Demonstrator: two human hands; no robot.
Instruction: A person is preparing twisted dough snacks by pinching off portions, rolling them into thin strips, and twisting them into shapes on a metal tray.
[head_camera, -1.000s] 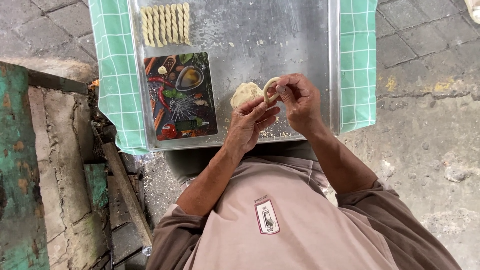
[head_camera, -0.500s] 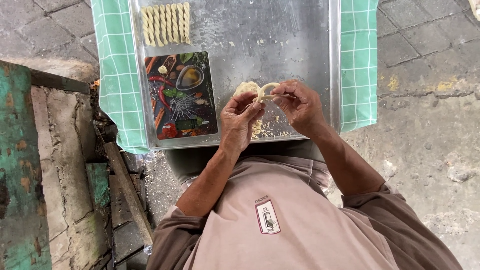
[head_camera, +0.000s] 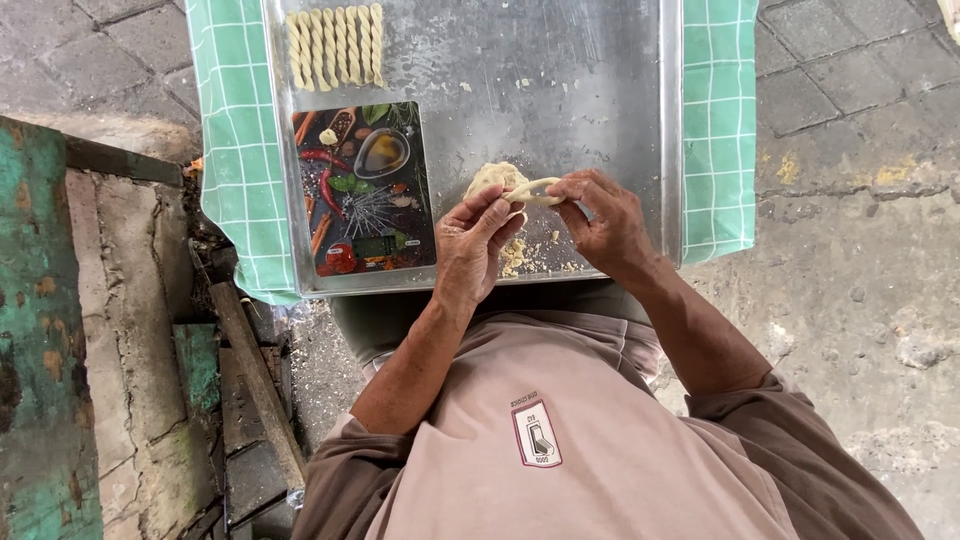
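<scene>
Both hands meet over the near part of a metal tray (head_camera: 600, 70). My left hand (head_camera: 475, 245) and my right hand (head_camera: 600, 220) pinch the two ends of a short pale dough strand (head_camera: 532, 190), which bends between the fingers. Just behind the hands a lump of pale dough (head_camera: 493, 177) lies on the tray. Crumbs of dough (head_camera: 520, 258) are scattered under the hands. Several twisted dough sticks (head_camera: 335, 45) lie in a row at the tray's far left corner.
A flat kitchen scale (head_camera: 362, 190) with a picture of spices and vegetables sits on the tray's left side. A green checked cloth (head_camera: 235, 130) hangs under the tray on both sides. Grey paving (head_camera: 860, 230) is to the right, a worn green wooden structure (head_camera: 40, 330) to the left.
The hands have shifted slightly, and the dough strand between them has been drawn out longer and thinner. The lump of dough stays behind them.
</scene>
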